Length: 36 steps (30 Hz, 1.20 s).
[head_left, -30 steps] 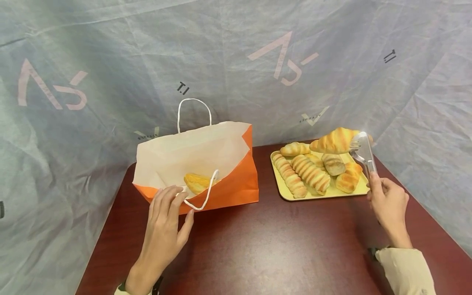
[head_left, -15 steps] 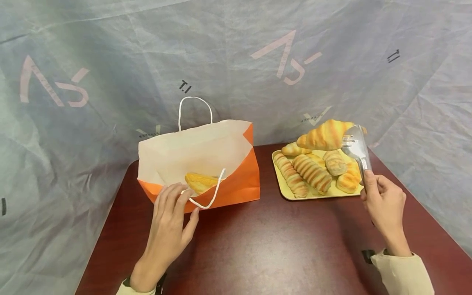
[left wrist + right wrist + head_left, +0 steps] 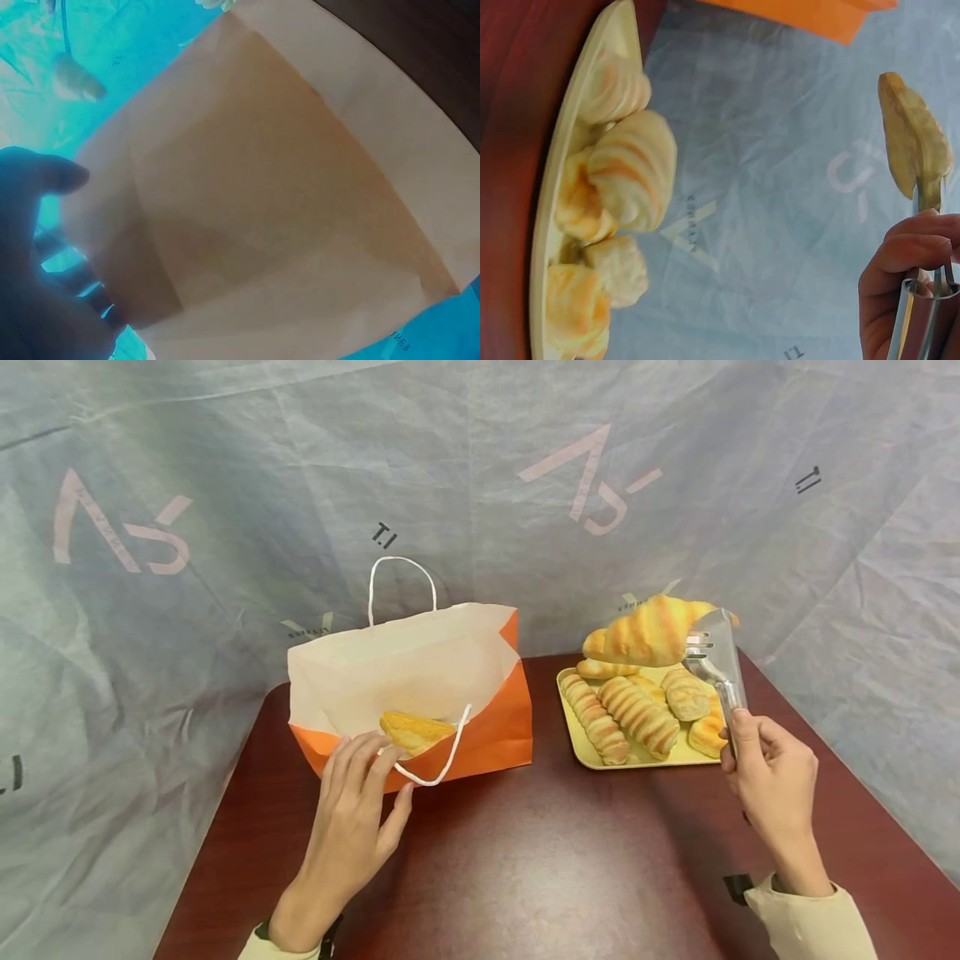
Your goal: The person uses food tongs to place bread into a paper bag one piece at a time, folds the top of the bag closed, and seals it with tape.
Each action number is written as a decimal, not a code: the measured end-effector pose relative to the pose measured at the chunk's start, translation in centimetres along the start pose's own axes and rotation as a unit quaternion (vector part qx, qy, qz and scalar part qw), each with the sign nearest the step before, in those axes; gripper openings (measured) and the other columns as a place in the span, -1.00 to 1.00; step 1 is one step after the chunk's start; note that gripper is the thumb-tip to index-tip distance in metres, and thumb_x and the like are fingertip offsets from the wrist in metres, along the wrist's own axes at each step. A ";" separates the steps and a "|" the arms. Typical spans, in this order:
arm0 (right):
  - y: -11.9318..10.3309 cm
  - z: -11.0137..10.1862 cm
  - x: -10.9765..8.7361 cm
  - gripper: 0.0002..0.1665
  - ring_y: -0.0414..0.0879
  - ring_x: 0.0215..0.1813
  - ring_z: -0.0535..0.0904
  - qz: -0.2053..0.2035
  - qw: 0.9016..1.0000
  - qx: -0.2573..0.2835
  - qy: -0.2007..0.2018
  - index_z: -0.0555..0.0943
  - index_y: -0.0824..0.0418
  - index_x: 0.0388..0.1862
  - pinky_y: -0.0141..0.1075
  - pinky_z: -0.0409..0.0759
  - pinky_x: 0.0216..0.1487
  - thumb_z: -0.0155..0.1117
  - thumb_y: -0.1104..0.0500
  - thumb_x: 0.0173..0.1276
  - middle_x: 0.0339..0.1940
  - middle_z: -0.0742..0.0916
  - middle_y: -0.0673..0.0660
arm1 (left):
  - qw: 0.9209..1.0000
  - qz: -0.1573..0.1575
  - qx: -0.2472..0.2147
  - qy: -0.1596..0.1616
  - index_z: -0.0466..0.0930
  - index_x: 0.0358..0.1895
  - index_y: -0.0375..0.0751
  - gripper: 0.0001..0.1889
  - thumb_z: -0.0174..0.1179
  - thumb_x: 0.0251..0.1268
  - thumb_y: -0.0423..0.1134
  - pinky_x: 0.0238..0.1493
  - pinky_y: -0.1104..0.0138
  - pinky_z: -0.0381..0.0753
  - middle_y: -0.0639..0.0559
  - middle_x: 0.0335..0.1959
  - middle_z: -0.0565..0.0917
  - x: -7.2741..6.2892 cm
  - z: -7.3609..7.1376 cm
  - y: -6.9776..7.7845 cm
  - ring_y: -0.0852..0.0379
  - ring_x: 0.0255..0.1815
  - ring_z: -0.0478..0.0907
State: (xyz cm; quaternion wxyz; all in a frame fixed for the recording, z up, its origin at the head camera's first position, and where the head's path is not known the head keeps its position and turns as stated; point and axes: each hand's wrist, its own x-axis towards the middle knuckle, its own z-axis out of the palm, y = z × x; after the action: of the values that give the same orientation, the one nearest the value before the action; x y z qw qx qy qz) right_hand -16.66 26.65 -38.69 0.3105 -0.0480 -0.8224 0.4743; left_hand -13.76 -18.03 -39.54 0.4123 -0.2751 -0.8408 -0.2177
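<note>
My right hand [image 3: 772, 777] grips metal serving tongs [image 3: 722, 672] with a fork-like slotted side. Their ends clamp a large croissant [image 3: 648, 631], raised above the yellow tray [image 3: 600, 765]. In the right wrist view the same croissant [image 3: 915, 131] is seen at the tongs' far end. My left hand [image 3: 352, 831] rests with loosely bent fingers at the near rim of an orange paper bag [image 3: 491, 727]; its thumb stands apart from the paper. The bag gapes wide, showing its white inside. Within lies a yellow bread piece [image 3: 412, 731], partly hidden by the near rim.
Several breads, among them a striped roll [image 3: 637, 714] and a long twisted roll [image 3: 594, 718], lie on the tray. One white cord handle [image 3: 401, 560] stands up; the other handle [image 3: 442, 772] droops over the bag's front. Grey cloth [image 3: 480, 468] hangs behind the dark red table [image 3: 570, 860].
My right hand has moved left, carrying the croissant in the tongs left and slightly up over the tray. My left hand stays at the bag's rim, with only a slight shift.
</note>
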 end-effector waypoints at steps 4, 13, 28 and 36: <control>-1.2 0.4 0.0 -0.58 -0.23 -0.89 0.27 -0.020 0.999 0.028 -0.016 0.55 0.30 -0.52 -0.32 0.17 -0.85 0.09 0.11 0.55 -0.85 0.48 0.06 | 1.000 0.002 0.002 -0.002 0.53 0.10 -0.35 -0.62 0.01 0.47 -0.11 0.31 -0.18 0.21 -0.25 0.10 0.55 0.0 0.1 0.3 -0.28 0.20 0.42; -2.9 0.8 -0.1 -0.51 -0.22 -0.87 0.23 -0.051 0.997 0.050 -0.035 0.50 0.35 -0.61 -0.30 0.14 -0.84 0.07 0.17 0.56 -0.88 0.43 0.06 | 1.000 0.007 0.002 -0.014 0.52 0.11 -0.30 -0.62 -0.06 0.52 -0.07 0.32 -0.18 0.22 -0.21 0.11 0.54 0.2 1.0 0.8 -0.25 0.21 0.42; -2.5 2.6 -0.1 -0.63 -0.16 -0.87 0.22 -0.075 0.987 0.116 -0.078 0.54 0.32 -0.45 -0.30 0.16 -0.86 0.02 0.19 0.59 -0.84 0.44 0.04 | 1.000 0.022 -0.002 -0.014 0.53 0.13 -0.32 -0.61 -0.07 0.54 -0.09 0.38 -0.10 0.20 -0.25 0.16 0.53 0.3 1.8 1.6 -0.28 0.20 0.42; -3.9 3.9 -0.3 -0.69 -0.17 -0.86 0.22 -0.095 0.978 0.131 -0.129 0.54 0.30 -0.40 -0.32 0.17 -0.86 0.02 0.23 0.58 -0.84 0.43 0.05 | 1.000 0.022 0.002 -0.009 0.53 0.13 -0.32 -0.61 -0.07 0.54 -0.09 0.37 -0.10 0.21 -0.25 0.16 0.53 0.2 1.6 1.7 -0.27 0.20 0.43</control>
State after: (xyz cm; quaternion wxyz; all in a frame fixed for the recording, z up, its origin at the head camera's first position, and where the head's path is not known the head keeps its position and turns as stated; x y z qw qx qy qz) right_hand -17.74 21.53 -37.05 0.2488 0.1327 -0.7871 0.5486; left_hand -13.67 -15.70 -40.08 0.4102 -0.2942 -0.8385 -0.2049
